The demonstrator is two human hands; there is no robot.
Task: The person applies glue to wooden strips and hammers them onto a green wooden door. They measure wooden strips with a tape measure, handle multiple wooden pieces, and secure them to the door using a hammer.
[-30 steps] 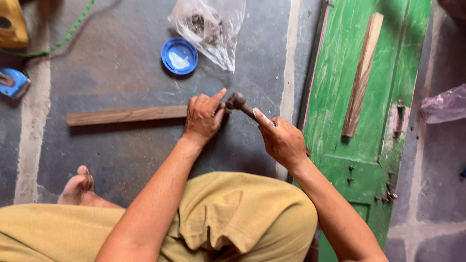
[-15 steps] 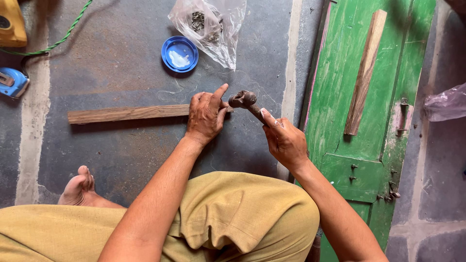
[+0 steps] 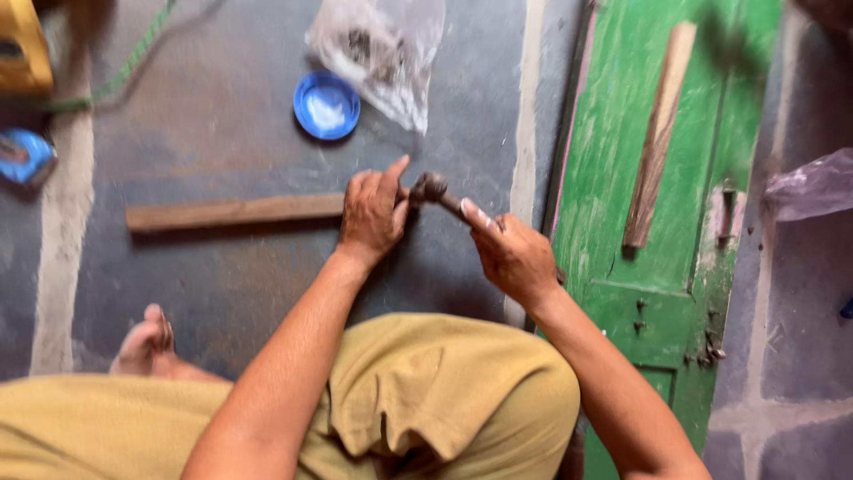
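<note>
A long thin wooden strip (image 3: 233, 212) lies flat on the dark stone floor. My left hand (image 3: 373, 213) presses down on its right end, thumb raised. My right hand (image 3: 514, 258) grips the handle of a small dark hammer (image 3: 435, 188), whose head sits just to the right of my left thumb, at the strip's end. Whether a nail stands under the hammer head is hidden by my fingers. My bent knee in mustard-yellow cloth fills the bottom of the view.
A green wooden door panel (image 3: 657, 284) lies on the right with another wooden strip (image 3: 657, 133) on it. A blue round lid (image 3: 326, 105) and a clear plastic bag (image 3: 382, 49) lie beyond the strip. A yellow tool (image 3: 22, 49) and a blue object (image 3: 22, 156) sit far left. My bare foot (image 3: 147, 342) rests lower left.
The hammer head has risen a little and come back close to my left thumb. My left hand stays on the strip's end. The view has shifted slightly.
</note>
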